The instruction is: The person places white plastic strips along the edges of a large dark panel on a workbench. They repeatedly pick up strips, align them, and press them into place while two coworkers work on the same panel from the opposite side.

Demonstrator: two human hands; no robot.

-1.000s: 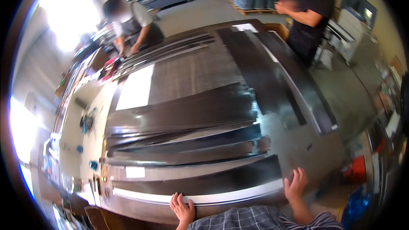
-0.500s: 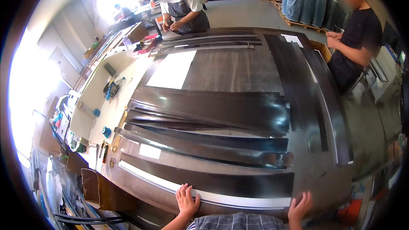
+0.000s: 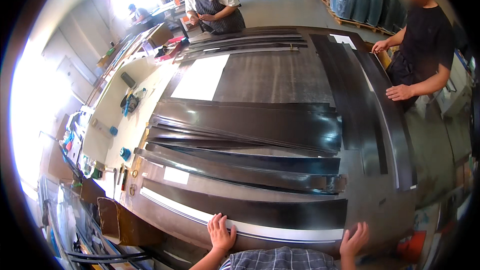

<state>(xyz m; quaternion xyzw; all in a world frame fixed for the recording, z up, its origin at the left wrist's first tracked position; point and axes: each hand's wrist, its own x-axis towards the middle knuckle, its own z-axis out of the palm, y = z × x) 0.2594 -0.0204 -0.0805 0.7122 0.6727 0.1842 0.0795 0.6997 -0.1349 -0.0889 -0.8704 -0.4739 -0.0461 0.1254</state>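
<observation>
Strip (image 3: 287, 233) could skew under uneven pressure: left hand (image 3: 222, 233) spread on it, right hand (image 3: 354, 241) loosely open at its right end, grips empty.

The left hand (image 3: 221, 235) is palm down, its fingers (image 3: 216, 221) slightly parted and pointing away from the body, thumb to the right. The right hand (image 3: 354, 240), well apart from it, is open too, thumb to the left. The left forearm (image 3: 208, 260) slants inward; the right forearm (image 3: 347, 263) shows only near its wrist.
</observation>
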